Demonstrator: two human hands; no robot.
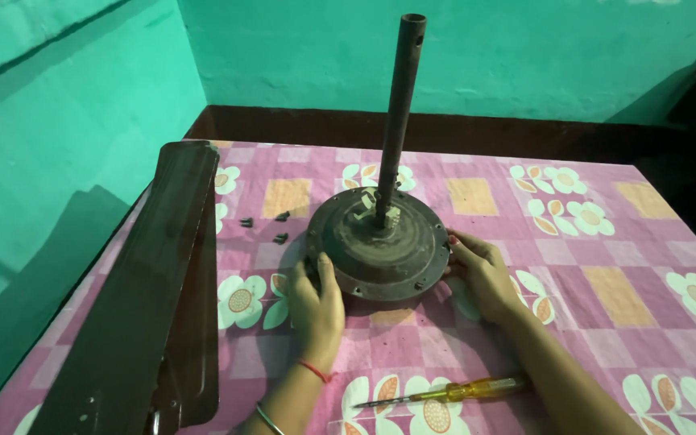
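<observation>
A: What lies closest?

B: A yellow-handled screwdriver point(445, 393), untouched on the pink flowered cloth point(606, 242). Beyond it the left hand point(314, 306) and right hand point(483, 274) hold opposite edges of the round fan motor point(379, 242), fingers curled over its rim, thumbs on top.

A: How far along does it look?

B: I'd judge partway: three dark screws point(269, 224) lie loose left of the motor, and brown blades point(155, 290) are stacked at the left edge. The downrod point(400, 105) stands upright in the centre.

A: And the room?

B: Green walls point(82, 97), a dark band behind the table.
</observation>
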